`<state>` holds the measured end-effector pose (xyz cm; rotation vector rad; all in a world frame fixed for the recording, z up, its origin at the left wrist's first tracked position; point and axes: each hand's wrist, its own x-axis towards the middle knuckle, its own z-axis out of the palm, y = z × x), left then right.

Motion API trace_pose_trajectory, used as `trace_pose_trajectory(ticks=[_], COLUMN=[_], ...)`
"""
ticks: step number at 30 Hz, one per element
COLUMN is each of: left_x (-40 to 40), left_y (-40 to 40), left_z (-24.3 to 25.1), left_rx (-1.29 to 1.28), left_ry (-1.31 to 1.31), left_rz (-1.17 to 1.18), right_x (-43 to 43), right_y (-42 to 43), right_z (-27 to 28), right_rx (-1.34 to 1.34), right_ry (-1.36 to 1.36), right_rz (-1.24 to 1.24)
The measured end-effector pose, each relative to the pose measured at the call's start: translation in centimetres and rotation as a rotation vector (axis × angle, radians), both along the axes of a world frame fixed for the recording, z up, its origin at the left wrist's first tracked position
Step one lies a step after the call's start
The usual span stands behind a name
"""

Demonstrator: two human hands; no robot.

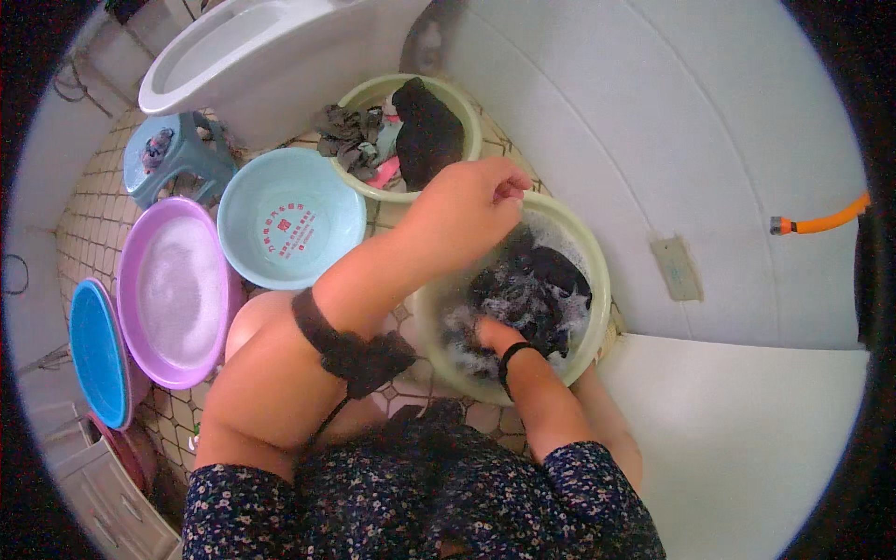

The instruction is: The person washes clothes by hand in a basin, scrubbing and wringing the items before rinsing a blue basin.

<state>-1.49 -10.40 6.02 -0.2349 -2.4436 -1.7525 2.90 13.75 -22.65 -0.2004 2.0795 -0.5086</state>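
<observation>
My left hand (483,199) is raised over the far left rim of a pale green plastic basin (600,280), its fingers curled; whatever may be between them cannot be made out. Dark wet cloth (535,287) lies in foamy water inside this basin. My right hand (490,334) reaches down into the foam at the near side, against the cloth, with its fingers hidden under suds. A black band circles the right wrist. Beyond the left hand, a second pale green basin (364,187) holds a black garment (425,133) and grey clothes (350,133).
To the left stand a light blue basin (297,217) bearing red writing, a purple basin (178,294) with suds and a bright blue basin (96,353). A blue plastic stool (143,183) carries a small cloth. A white bathtub (301,52) is behind; an orange hose (826,218) is at right.
</observation>
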Motion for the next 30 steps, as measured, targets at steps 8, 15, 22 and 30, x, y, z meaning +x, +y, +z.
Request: trace_pose_trajectory(ticks=[8,15,22,30], left_x=[-0.4,-0.3,-0.5,-0.4], left_y=[1.2,1.2,0.4,0.0], left_z=[-0.6,-1.0,-2.1,-1.6], left_rx=[-0.060,-0.073,-0.065,-0.059], left_ry=[0.092,0.098,0.142,0.126], left_rz=[0.007,0.029,0.061,0.073], right_x=[-2.3,-5.7,-6.1,-2.7], right_y=[2.9,5.8,5.6,3.9], right_z=[10.8,29.1,48.7,60.8], right_rx=[-0.045,-0.470,-0.802,-0.946], right_ry=[0.054,0.441,0.658,1.283], right_rz=[-0.048,-0.580,-0.635,-0.919])
